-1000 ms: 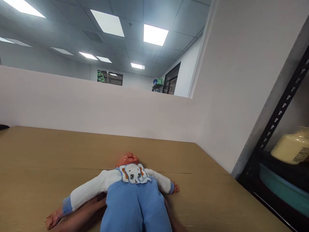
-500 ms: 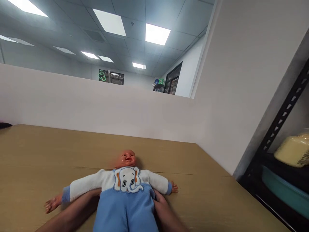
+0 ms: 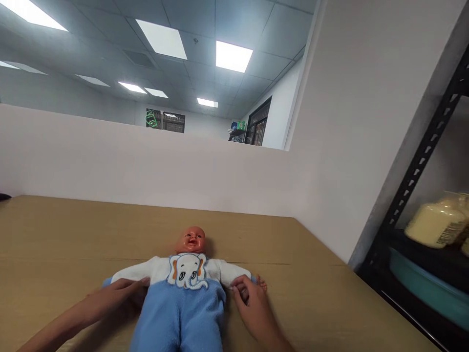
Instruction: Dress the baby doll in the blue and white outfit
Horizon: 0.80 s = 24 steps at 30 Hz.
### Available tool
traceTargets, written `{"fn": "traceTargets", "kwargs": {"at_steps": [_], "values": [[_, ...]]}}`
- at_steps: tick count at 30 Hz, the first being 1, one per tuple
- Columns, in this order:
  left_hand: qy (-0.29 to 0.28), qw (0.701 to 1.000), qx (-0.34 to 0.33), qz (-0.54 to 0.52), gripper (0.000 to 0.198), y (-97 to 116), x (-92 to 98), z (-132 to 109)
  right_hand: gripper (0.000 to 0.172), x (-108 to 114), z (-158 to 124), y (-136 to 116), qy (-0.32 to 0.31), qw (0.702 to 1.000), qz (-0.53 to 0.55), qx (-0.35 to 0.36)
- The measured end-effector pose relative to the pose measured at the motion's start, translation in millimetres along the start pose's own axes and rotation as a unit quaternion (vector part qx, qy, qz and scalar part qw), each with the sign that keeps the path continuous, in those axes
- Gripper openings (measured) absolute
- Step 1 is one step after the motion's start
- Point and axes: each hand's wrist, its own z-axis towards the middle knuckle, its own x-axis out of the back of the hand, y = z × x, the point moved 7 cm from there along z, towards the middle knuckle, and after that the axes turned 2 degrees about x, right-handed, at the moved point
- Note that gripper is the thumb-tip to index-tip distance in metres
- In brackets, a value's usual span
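A baby doll lies on its back on the wooden tabletop, arms spread wide. It wears blue and white plush clothes with an elephant face on the chest. My left hand lies over the sleeve at the left of the view, thumb reaching toward the doll's armpit, fingers closed on the cloth. On the other side, my right hand pinches the opposite white sleeve between thumb and curled fingers, close to the cuff. The doll's plastic hand pokes out past my right fingers. Its legs run off the lower frame edge.
The brown tabletop meets a low white partition at the back and a white wall at the right. A black metal shelf rack holds yellow wrapped packages and a teal basin.
Both hands have come out from beside the doll's torso, under its arms, and now hold its sleeves from above. The doll's body has shifted slightly left; the view has turned a little.
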Motion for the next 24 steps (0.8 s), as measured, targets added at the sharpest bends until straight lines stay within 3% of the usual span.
{"fn": "traceTargets", "kwargs": {"at_steps": [3, 5, 7, 10, 12, 15, 20, 24], "values": [[-0.061, 0.998, 0.008, 0.028, 0.069, 1, -4.4, -1, 0.016, 27, 8, -12, 0.050, 0.993, -0.091, 0.050], [-0.055, 0.998, 0.009, 0.043, 0.078, 2, -2.1, -1, 0.016, 43, 13, -14, 0.061, 0.987, -0.120, 0.085], [-0.049, 0.997, 0.013, 0.066, 0.085, 3, 1.0, -3, 0.022, 54, 18, -10, 0.046, 0.983, -0.139, 0.113], [-0.017, 0.995, -0.016, 0.099, 0.085, 13, 8.1, -6, 0.045, 59, 21, -1, -0.023, 0.981, -0.145, 0.124], [0.042, 0.991, -0.075, 0.105, 0.078, 26, 14.2, -9, 0.050, 55, 18, -4, -0.068, 0.978, -0.147, 0.134], [0.116, 0.967, -0.186, 0.130, 0.061, 43, 13.5, -16, 0.039, 41, 8, -27, -0.087, 0.970, -0.154, 0.167], [0.087, 0.888, -0.348, 0.287, 0.032, 49, -18.8, -22, 0.031, -4, -14, -54, -0.145, 0.975, -0.071, 0.154], [0.072, 0.886, -0.339, 0.309, 0.030, 37, -27.6, -15, 0.023, -16, -11, -40, -0.123, 0.989, -0.025, 0.082]]}}
